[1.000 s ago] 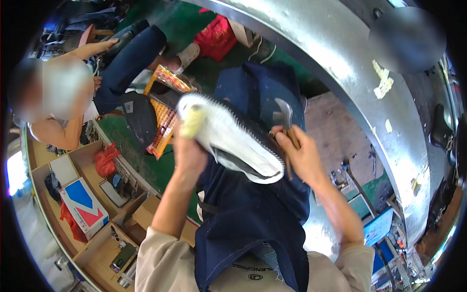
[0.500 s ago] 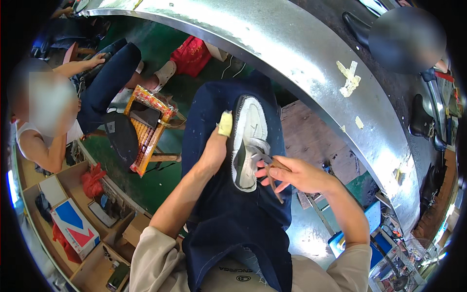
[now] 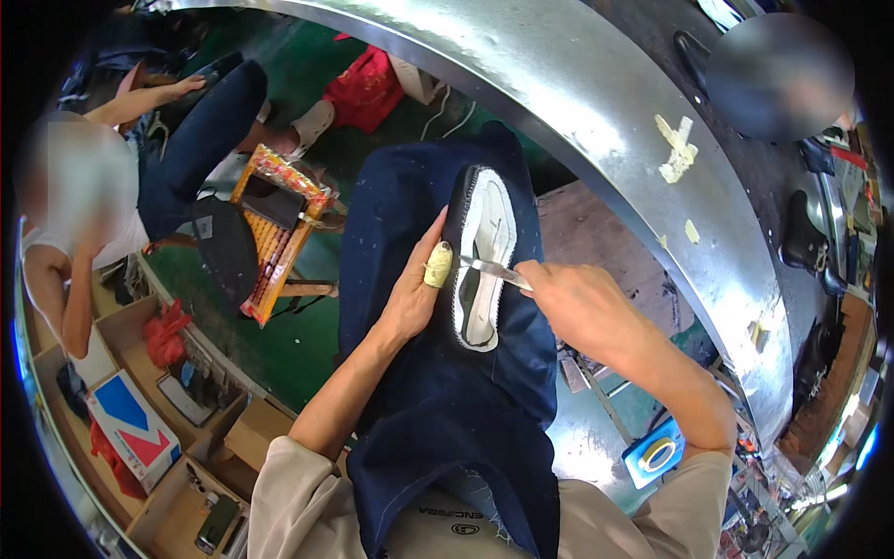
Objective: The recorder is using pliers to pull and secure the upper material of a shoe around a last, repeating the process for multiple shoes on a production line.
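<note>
A dark shoe upper (image 3: 453,214) lies bottom up on my lap, its white underside (image 3: 492,224) ringed by a stitched edge. My left hand (image 3: 416,289) is closed along the shoe's left side. Yellow tape (image 3: 438,265) wraps its thumb, which presses near the stitched edge; the fingers are partly hidden under the shoe. My right hand (image 3: 577,307) grips a flat, grey metal hand tool (image 3: 495,270). The tool reaches across the middle of the underside, its tip at the left edge near my left thumb. The fist covers its handle, so its exact kind cannot be told.
A curved metal bench edge (image 3: 596,121) sweeps from the top to the right, with dark shoes (image 3: 803,224) beyond it. To the left are a wooden stool (image 3: 279,224), a seated person (image 3: 56,270) and a box-filled divided tray (image 3: 200,433). A blue item (image 3: 652,456) lies lower right.
My right hand has moved up, bringing the tool flatter across the shoe. A grey flap seen raised on the underside no longer shows. My left thumb has lowered onto the shoe's side.
</note>
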Action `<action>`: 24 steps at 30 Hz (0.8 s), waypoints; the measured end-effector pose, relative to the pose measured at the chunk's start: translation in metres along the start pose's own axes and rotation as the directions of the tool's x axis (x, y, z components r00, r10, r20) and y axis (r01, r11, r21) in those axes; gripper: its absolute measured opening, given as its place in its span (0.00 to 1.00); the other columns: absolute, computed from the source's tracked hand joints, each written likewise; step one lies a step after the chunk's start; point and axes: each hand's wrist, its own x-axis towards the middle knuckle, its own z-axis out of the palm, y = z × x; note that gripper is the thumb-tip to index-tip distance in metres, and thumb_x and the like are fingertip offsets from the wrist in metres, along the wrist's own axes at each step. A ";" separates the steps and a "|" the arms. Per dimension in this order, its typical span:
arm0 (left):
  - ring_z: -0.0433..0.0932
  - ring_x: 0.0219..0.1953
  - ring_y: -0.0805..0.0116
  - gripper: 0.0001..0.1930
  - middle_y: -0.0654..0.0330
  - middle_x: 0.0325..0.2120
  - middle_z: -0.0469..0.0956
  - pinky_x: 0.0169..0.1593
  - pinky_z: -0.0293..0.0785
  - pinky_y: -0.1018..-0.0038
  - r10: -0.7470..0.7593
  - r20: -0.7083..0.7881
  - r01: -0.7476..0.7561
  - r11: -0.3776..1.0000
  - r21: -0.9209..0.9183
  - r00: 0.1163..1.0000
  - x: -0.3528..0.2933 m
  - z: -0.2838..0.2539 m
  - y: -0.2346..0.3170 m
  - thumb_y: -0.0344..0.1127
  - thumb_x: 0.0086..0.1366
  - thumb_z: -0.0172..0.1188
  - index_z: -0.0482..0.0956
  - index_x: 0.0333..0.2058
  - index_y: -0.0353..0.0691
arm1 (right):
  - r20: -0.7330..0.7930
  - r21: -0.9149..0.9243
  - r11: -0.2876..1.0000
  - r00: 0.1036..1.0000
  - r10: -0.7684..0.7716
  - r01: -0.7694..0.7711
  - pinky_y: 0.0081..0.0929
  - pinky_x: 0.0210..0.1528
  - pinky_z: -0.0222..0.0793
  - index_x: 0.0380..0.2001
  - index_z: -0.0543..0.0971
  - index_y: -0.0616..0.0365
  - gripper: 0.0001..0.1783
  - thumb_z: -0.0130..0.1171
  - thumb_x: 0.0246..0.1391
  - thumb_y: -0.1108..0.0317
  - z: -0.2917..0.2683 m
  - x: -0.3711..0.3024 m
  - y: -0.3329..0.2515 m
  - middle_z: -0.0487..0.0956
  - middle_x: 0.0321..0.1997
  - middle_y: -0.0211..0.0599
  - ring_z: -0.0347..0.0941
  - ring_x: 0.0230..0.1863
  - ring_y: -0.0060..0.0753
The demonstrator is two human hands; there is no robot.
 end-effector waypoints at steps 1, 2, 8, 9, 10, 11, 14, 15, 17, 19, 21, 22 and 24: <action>0.58 0.74 0.62 0.30 0.51 0.73 0.59 0.75 0.52 0.68 -0.027 0.002 0.027 0.999 0.019 1.000 0.000 0.001 0.002 0.45 0.81 0.46 0.53 0.76 0.44 | 0.003 0.000 1.000 1.000 0.014 -0.014 0.46 0.33 0.77 0.39 0.73 0.65 0.08 0.58 0.59 0.72 -0.003 -0.002 -0.004 0.81 0.30 0.54 0.82 0.31 0.55; 0.58 0.74 0.62 0.30 0.51 0.73 0.59 0.75 0.52 0.68 -0.029 0.013 0.029 1.000 0.012 0.999 0.000 0.002 0.003 0.45 0.81 0.46 0.53 0.76 0.44 | -0.013 -0.093 0.995 0.999 -0.031 0.030 0.43 0.31 0.78 0.38 0.73 0.65 0.08 0.58 0.57 0.73 -0.006 -0.001 -0.013 0.80 0.28 0.52 0.82 0.30 0.52; 0.55 0.75 0.64 0.42 0.56 0.76 0.54 0.75 0.50 0.69 -0.334 0.238 0.410 0.742 -0.531 0.912 -0.001 -0.015 0.013 0.42 0.73 0.62 0.48 0.77 0.40 | 0.000 -0.021 0.999 0.999 0.034 -0.034 0.42 0.27 0.77 0.37 0.71 0.61 0.11 0.54 0.69 0.64 0.028 -0.003 -0.015 0.80 0.27 0.48 0.81 0.26 0.52; 0.58 0.74 0.65 0.47 0.55 0.73 0.58 0.74 0.53 0.69 -0.359 0.266 0.447 0.730 -0.517 0.894 0.000 -0.021 0.003 0.44 0.69 0.66 0.48 0.77 0.37 | -0.071 0.099 0.993 0.994 0.077 -0.070 0.43 0.26 0.76 0.37 0.71 0.61 0.11 0.55 0.69 0.63 0.042 -0.004 -0.014 0.80 0.29 0.49 0.81 0.26 0.53; 0.58 0.74 0.65 0.47 0.55 0.73 0.58 0.74 0.53 0.69 -0.366 0.278 0.459 0.728 -0.509 0.888 0.005 -0.023 0.000 0.44 0.69 0.66 0.48 0.77 0.37 | -0.140 0.219 0.970 0.981 0.134 -0.101 0.44 0.26 0.76 0.38 0.71 0.60 0.12 0.56 0.68 0.63 0.057 -0.005 -0.014 0.81 0.30 0.49 0.81 0.27 0.55; 0.61 0.71 0.65 0.46 0.55 0.70 0.62 0.73 0.55 0.69 -0.383 0.271 0.468 0.758 -0.454 0.883 0.008 -0.023 -0.004 0.44 0.68 0.68 0.50 0.76 0.36 | -0.231 0.308 0.944 0.954 0.192 -0.115 0.45 0.28 0.76 0.40 0.72 0.60 0.11 0.59 0.67 0.63 0.071 -0.006 -0.018 0.82 0.31 0.49 0.82 0.29 0.55; 0.73 0.61 0.66 0.36 0.57 0.57 0.75 0.66 0.65 0.70 -0.434 0.150 0.459 0.843 -0.281 0.888 0.016 -0.013 0.008 0.41 0.65 0.71 0.65 0.66 0.35 | -0.257 0.517 0.835 0.895 0.364 -0.191 0.45 0.30 0.76 0.41 0.72 0.61 0.11 0.59 0.67 0.64 0.086 -0.007 -0.035 0.82 0.32 0.49 0.82 0.31 0.55; 0.74 0.60 0.66 0.36 0.57 0.57 0.76 0.66 0.67 0.70 -0.405 0.129 0.425 0.862 -0.278 0.905 0.014 -0.012 0.004 0.42 0.66 0.70 0.65 0.67 0.35 | -0.260 0.585 0.788 0.876 0.408 -0.193 0.46 0.31 0.76 0.41 0.72 0.60 0.11 0.58 0.68 0.63 0.090 -0.006 -0.040 0.81 0.31 0.49 0.82 0.32 0.55; 0.76 0.57 0.67 0.35 0.57 0.56 0.77 0.63 0.69 0.71 -0.362 0.052 0.362 0.888 -0.283 0.931 0.009 -0.009 0.001 0.43 0.67 0.69 0.65 0.66 0.35 | -0.257 0.647 0.739 0.858 0.445 -0.190 0.47 0.31 0.75 0.42 0.72 0.60 0.11 0.58 0.68 0.63 0.090 -0.005 -0.047 0.81 0.31 0.49 0.82 0.32 0.55; 0.76 0.55 0.68 0.33 0.56 0.54 0.77 0.60 0.70 0.72 -0.359 -0.055 0.329 0.897 -0.296 0.932 0.004 -0.003 0.003 0.45 0.68 0.68 0.66 0.65 0.35 | -0.206 0.759 0.634 0.868 0.452 -0.150 0.45 0.31 0.75 0.41 0.72 0.61 0.12 0.57 0.69 0.62 0.093 -0.005 -0.047 0.82 0.31 0.47 0.82 0.31 0.52; 0.75 0.55 0.69 0.32 0.56 0.54 0.76 0.60 0.70 0.71 -0.318 -0.099 0.279 0.917 -0.284 0.943 0.004 0.006 0.008 0.44 0.70 0.66 0.66 0.65 0.34 | -0.171 0.825 0.553 0.877 0.449 -0.122 0.47 0.31 0.74 0.39 0.71 0.62 0.14 0.57 0.69 0.61 0.094 -0.005 -0.043 0.82 0.28 0.48 0.82 0.30 0.54; 0.75 0.56 0.69 0.32 0.56 0.54 0.76 0.60 0.70 0.71 -0.290 -0.127 0.247 0.930 -0.273 0.949 0.004 0.008 0.011 0.44 0.70 0.65 0.65 0.65 0.34 | -0.151 0.882 0.466 0.897 0.415 -0.068 0.49 0.31 0.73 0.37 0.71 0.63 0.16 0.57 0.69 0.60 0.093 -0.005 -0.038 0.81 0.26 0.49 0.81 0.29 0.55; 0.75 0.56 0.67 0.32 0.54 0.56 0.75 0.61 0.69 0.70 -0.324 -0.171 0.280 0.930 -0.236 0.930 -0.002 0.011 0.011 0.41 0.70 0.64 0.64 0.67 0.33 | 0.127 0.957 0.198 0.916 0.380 -0.214 0.46 0.31 0.74 0.37 0.72 0.61 0.15 0.59 0.68 0.59 0.068 -0.008 -0.026 0.82 0.26 0.47 0.81 0.28 0.54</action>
